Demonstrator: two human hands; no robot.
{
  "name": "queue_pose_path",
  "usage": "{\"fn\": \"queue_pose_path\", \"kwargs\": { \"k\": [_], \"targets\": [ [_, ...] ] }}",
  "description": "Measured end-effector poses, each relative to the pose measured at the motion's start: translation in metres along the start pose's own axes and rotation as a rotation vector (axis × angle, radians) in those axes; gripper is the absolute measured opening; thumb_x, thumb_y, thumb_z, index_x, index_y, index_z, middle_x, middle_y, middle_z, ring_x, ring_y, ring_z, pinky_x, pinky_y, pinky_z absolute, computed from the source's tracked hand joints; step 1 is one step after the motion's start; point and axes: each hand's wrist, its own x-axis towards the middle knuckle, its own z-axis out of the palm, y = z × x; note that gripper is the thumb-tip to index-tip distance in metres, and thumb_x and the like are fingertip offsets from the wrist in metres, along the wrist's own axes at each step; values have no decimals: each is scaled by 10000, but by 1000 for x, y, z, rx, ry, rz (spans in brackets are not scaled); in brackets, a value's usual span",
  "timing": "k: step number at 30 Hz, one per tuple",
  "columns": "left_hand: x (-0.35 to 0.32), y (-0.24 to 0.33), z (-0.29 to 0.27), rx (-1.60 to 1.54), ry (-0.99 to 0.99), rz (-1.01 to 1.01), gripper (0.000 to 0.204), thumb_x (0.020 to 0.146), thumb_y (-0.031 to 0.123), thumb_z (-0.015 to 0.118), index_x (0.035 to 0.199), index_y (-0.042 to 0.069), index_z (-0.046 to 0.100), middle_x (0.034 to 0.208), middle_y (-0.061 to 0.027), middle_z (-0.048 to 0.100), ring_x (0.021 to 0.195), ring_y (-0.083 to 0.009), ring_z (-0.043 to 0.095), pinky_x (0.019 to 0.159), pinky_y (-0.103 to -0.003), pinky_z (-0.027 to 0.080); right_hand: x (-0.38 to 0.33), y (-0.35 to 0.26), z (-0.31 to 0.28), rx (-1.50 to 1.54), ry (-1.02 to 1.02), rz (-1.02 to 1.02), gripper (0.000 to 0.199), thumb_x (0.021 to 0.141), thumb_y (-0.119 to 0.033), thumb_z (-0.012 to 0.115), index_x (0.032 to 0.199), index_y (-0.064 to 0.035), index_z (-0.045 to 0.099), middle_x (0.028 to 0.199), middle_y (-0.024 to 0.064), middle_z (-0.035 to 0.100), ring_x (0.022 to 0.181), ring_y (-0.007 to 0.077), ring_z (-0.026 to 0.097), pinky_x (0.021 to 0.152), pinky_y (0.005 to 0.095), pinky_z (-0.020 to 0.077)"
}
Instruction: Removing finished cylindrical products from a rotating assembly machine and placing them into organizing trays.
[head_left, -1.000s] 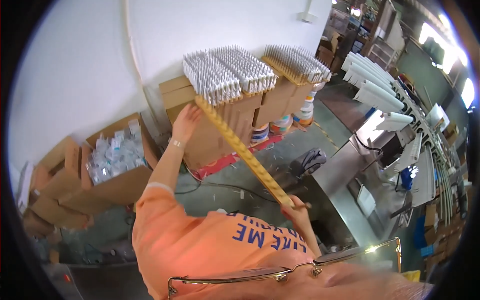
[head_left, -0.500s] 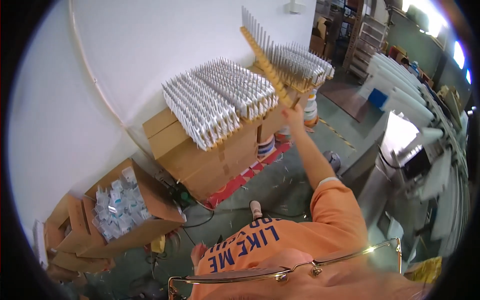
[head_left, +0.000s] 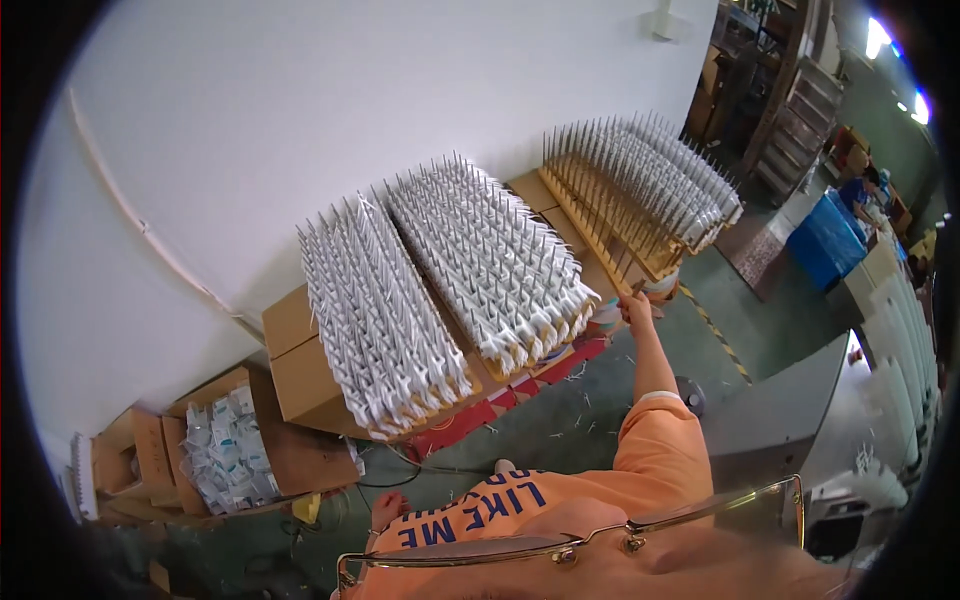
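I see my right hand (head_left: 638, 304) gripping the near end of a long yellow wooden strip with upright metal pins (head_left: 591, 233), just beside similar grey pin rows (head_left: 655, 178). My left hand (head_left: 388, 508) is low, near the orange cloth shirt (head_left: 660, 440); its finger state I cannot tell.

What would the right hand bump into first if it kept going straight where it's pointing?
Probably the thin grey pins standing on the yellow strip whose near end the right hand holds. More rows of pins stand close beside them, but the exact depth is hard to tell.
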Motion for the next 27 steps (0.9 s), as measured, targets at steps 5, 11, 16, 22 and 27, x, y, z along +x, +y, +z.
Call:
{"fn": "queue_pose_path", "kwargs": {
  "k": [5,11,16,22,27],
  "targets": [
    [7,-10,-4,49,4,140,236,859,182,531,1013,4,556,877,-112,614,674,-179,609,574,-292,496,56,16,-21,259,177,49,130,771,-135,616,754,-79,500,589,28,497,398,77,395,335,206,279],
    [-3,27,-4,168,253,276,181,823,157,516,856,1,600,693,-39,579,618,-97,536,537,-252,441,90,40,-24,671,198,-10,69,778,-68,598,777,-76,530,646,6,501,555,116,463,462,241,339],
    [-30,170,32,506,524,567,161,815,130,538,925,28,597,716,-81,584,668,-133,547,624,-258,445,45,95,-24,614,54,250,52,837,-112,524,820,-82,485,748,2,513,598,110,455,517,243,360],
    [-43,250,49,407,172,727,255,759,13,594,1013,19,567,819,-39,551,702,-101,528,613,-224,438,-83,223,5,586,-114,664,175,852,-171,440,695,-108,485,633,17,505,555,143,479,504,254,412],
    [-32,239,53,679,238,916,210,728,112,643,920,41,599,777,-106,588,695,-232,591,630,-305,469,-205,249,71,-31,-508,579,124,808,-142,524,696,-88,520,590,20,499,518,132,475,453,267,374]
  ]
}}
